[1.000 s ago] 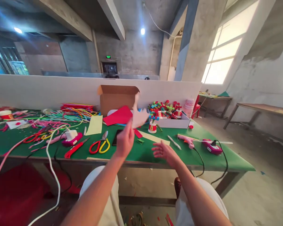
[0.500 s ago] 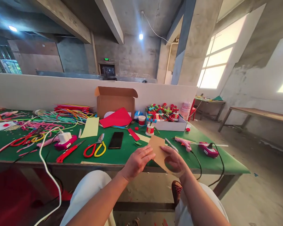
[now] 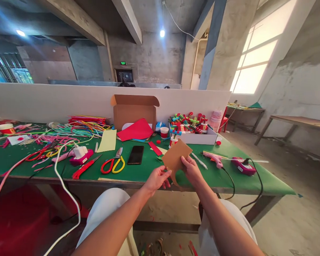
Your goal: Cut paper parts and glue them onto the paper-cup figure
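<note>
Both my hands hold a brown piece of card (image 3: 176, 156) up over the front edge of the green table (image 3: 138, 170). My left hand (image 3: 157, 179) pinches its lower left edge. My right hand (image 3: 191, 170) grips its right side, fingers closed on it. The card is tilted, with a curved cut at its bottom. A black phone (image 3: 136, 155) and red-and-yellow scissors (image 3: 113, 164) lie on the table just left of my hands.
A pink glue gun (image 3: 213, 159) with a black cable lies to the right. An open cardboard box (image 3: 134, 110), red paper (image 3: 136, 130), a white tray of finished toys (image 3: 192, 128) and heaps of coloured pipe cleaners (image 3: 77, 129) sit farther back. A white partition (image 3: 42, 103) borders the table.
A second ago my left hand held a pale sheet up high and my right hand was open. Both hands then took the brown card near the table edge and have now lifted it.
</note>
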Tool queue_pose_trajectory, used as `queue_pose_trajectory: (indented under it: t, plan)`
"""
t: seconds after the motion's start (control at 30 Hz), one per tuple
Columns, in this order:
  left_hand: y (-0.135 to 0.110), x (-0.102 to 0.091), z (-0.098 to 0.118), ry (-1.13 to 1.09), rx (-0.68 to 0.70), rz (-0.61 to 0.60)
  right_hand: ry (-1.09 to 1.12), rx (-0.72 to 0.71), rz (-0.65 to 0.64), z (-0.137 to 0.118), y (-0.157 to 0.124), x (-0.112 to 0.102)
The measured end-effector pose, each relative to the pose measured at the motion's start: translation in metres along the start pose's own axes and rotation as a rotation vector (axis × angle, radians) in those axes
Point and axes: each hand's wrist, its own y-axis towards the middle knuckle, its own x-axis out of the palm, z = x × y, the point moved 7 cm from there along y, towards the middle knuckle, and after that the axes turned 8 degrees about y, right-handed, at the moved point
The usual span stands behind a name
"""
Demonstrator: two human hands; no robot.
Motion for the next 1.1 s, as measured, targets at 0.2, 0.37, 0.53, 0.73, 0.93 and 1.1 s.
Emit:
queue_pose_trajectory:
  t: [0.2, 0.37, 0.53, 0.73, 0.93, 1.1]
  plan:
    - [-0.001, -0.007, -0.009, 0.024, -0.024, 0.11, -0.073, -0.033, -0.073, 0.002, -0.001, 0.02]
    - [0.02, -0.055, 0.021, 0.179, 0.098, 0.267, -0.234, 0.007, -0.129, 0.001, -0.006, 0.021]
    - [0.067, -0.181, 0.08, 0.757, 0.023, 0.645, -0.667, -0.12, -0.275, -0.003, -0.023, 0.026]
    - [0.101, -0.301, 0.096, 1.068, -0.123, 0.846, -1.037, -0.208, -0.485, -0.007, -0.047, 0.049]
    - [0.156, -0.342, 0.07, 1.296, -0.188, 0.73, -1.093, -0.176, -0.551, -0.008, -0.051, 0.048]
    - [0.205, -0.375, 0.066, 1.423, -0.177, 0.667, -1.132, -0.199, -0.58, -0.002, -0.048, 0.036]
